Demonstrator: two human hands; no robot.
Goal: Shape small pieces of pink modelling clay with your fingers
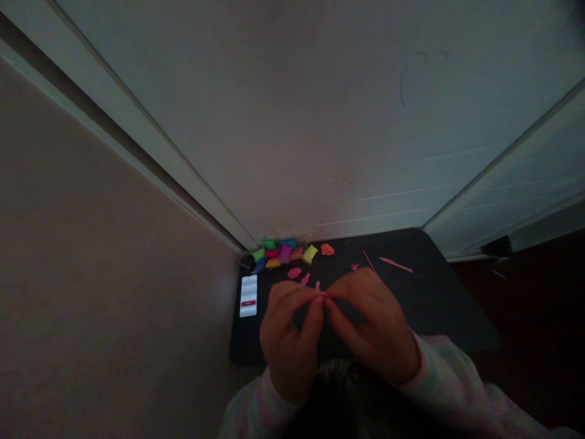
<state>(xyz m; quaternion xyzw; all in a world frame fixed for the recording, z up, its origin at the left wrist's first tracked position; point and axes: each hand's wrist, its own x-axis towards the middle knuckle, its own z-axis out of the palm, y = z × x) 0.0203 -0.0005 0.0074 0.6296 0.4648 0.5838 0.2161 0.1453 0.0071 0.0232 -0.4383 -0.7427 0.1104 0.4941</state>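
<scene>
A tiny pink piece of clay (322, 296) sits pinched between the fingertips of both hands, held just above the near middle of the dark counter (439, 305). The left hand (290, 341) and the right hand (372, 329) each close thumb and forefinger on it, meeting tip to tip.

The bit is so small and soft that it could well tear or smear if the fingers pull apart too hard, and if it slipped it would be hard to find on the dark surface in this dim light. The sleeves hang close to the counter and might brush the loose pink bits (299, 274) lying just beyond the hands.

Farther back, against the wall, lies a heap of bright clay packets (281, 251), with an orange lump (327, 249) to their right. Two thin pink sticks (395, 264) rest at the far right. A phone (248, 295) with a lit screen lies at the left edge. Behind stands a pale door or panel (320, 122); a plain wall (91, 274) runs down the left, and the room is dark.
</scene>
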